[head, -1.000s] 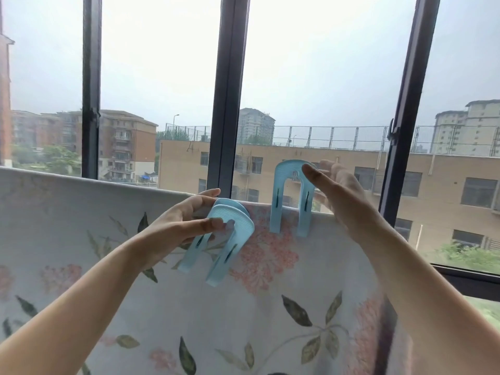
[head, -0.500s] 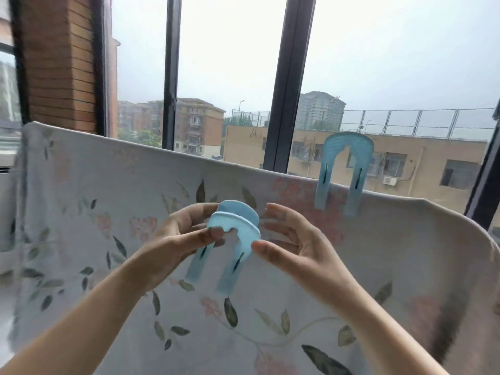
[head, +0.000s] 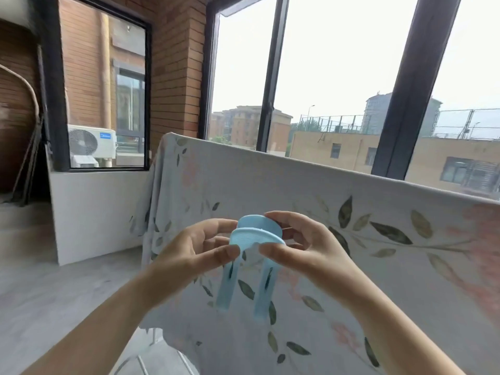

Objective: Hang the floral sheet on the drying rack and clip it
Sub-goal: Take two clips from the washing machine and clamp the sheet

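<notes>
Floral sheet [head: 311, 201]: draped over the drying rack in front of the windows. It is thin, soft cloth printed with leaves and pink blooms, bunched in loose folds at its left end.
Drying rack [head: 142, 365]: almost wholly hidden under the cloth; only thin pale bars show below the hem.
Blue clips [head: 256, 236]: two U-shaped pegs of smooth pale-blue plastic, nested, arches up and slotted legs down. They are held before the sheet, below its top edge.
Left hand [head: 194, 250]: thumb and fingers pinch the arches' left side.
Right hand [head: 305, 247]: pinches the right side likewise.
Why held so: probably to pull the pair apart, freeing one to push over the edge.
Progress: the sheet is hung; no clip shows on the edge in view.
</notes>
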Motion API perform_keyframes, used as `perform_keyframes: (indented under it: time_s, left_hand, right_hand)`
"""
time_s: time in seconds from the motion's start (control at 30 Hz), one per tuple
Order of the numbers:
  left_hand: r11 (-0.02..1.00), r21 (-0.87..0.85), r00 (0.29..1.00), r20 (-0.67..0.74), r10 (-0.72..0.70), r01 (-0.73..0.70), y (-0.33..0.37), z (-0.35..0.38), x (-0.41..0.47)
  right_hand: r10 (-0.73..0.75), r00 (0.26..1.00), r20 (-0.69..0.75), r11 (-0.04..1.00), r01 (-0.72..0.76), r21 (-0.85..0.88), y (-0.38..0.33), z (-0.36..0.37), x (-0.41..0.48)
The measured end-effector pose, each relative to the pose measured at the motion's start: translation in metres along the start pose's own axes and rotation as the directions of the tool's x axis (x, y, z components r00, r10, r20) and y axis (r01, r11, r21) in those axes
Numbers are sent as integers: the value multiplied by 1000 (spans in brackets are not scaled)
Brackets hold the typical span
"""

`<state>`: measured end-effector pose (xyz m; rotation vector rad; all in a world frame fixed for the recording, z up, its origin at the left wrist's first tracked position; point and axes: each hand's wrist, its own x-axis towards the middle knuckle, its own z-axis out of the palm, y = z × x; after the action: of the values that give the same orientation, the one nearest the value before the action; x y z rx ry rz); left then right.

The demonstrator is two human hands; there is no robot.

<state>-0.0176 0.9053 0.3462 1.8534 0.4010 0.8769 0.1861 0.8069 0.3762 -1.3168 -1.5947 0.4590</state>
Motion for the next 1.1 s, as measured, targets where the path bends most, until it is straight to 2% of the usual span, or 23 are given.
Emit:
perform_keyframes:
  time_s: [0.07, 0.23, 0.43, 0.8, 0.97, 1.1]
  left_hand:
    - [1000, 28, 999, -42, -11, 12, -9, -45, -2]
    - [991, 116, 970, -241, -35, 65, -33, -145, 4]
    - [965, 180, 923, -368, -111, 188, -78, -233, 63]
    - [933, 357, 939, -334, 77, 51, -124, -337, 215]
    - [867, 499, 930, -308, 199, -20, -136, -381, 289]
    - [805, 587, 933, -242, 268, -79, -161, -410, 344]
  right_hand:
    - [-4, 999, -32, 999, 5, 48, -5, 26, 29]
    - [-27, 994, -102, 999, 31, 30, -16, 73, 97]
    - [-30, 985, -170, 997, 41, 63, -26, 109, 169]
    - [-130, 942, -309, 980, 170, 104, 4, 121, 324]
    - [-146, 934, -325, 976, 191, 110, 20, 124, 402]
    - [-113, 937, -331, 964, 183, 191, 34, 123, 449]
